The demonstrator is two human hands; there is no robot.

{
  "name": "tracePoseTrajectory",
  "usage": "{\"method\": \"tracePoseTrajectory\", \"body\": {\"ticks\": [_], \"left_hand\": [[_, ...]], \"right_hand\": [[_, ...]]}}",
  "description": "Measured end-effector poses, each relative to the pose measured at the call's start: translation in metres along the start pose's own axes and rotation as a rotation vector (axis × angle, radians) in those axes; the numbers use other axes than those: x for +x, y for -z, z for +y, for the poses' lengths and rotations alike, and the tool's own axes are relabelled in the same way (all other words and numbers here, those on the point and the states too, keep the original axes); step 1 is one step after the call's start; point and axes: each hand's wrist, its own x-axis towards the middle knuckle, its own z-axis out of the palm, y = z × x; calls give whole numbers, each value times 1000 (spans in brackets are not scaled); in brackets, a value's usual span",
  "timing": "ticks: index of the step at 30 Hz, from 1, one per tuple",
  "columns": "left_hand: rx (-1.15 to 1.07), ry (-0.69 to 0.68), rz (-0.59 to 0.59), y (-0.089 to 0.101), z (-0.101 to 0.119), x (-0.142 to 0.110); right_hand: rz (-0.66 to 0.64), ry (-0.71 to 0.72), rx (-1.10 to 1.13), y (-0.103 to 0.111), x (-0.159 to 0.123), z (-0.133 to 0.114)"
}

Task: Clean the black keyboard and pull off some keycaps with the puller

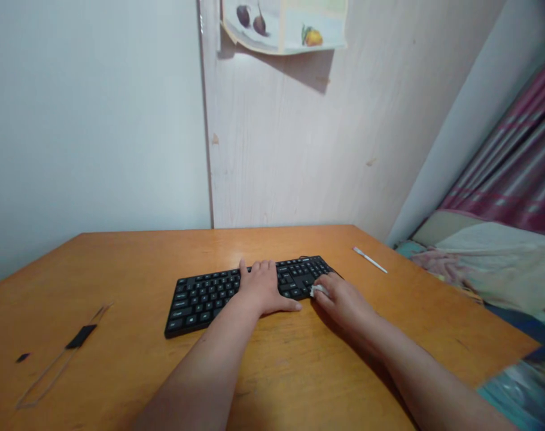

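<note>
A black keyboard (204, 297) lies slightly askew on the wooden table. My left hand (262, 288) rests across its middle with the fingers spread and the thumb pointing right along the front edge. At the keyboard's front right, my right hand (339, 298) pinches a small crumpled white tissue (317, 290) against the keys near the edge. Part of the tissue is hidden under my fingers. The keys beneath my left palm are covered too.
A slim white brush or pen (370, 260) lies at the table's (133, 257) back right. To the left are a black rectangle with a pale cord loop (81, 337) and a small dark piece (23, 357). A bed with bedding (492, 263) stands beyond the right edge.
</note>
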Motion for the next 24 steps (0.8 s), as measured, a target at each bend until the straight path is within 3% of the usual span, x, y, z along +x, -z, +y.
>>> {"method": "tracePoseTrajectory", "body": {"ticks": [3, 7, 11, 13, 18, 24], "left_hand": [[4, -4, 9, -1, -1, 0], [16, 4, 19, -2, -3, 1], [24, -1, 0, -2, -5, 2], [34, 5, -3, -4, -6, 3], [43, 6, 0, -6, -9, 4], [40, 12, -20, -3, -8, 3]], "right_hand": [[32, -89, -24, 7, 3, 6], [31, -125, -28, 33, 10, 26], [112, -103, -43, 56, 23, 70], [143, -174, -71, 60, 31, 98], [112, -332, -163, 51, 37, 159], [-14, -415, -198, 29, 23, 185]]}}
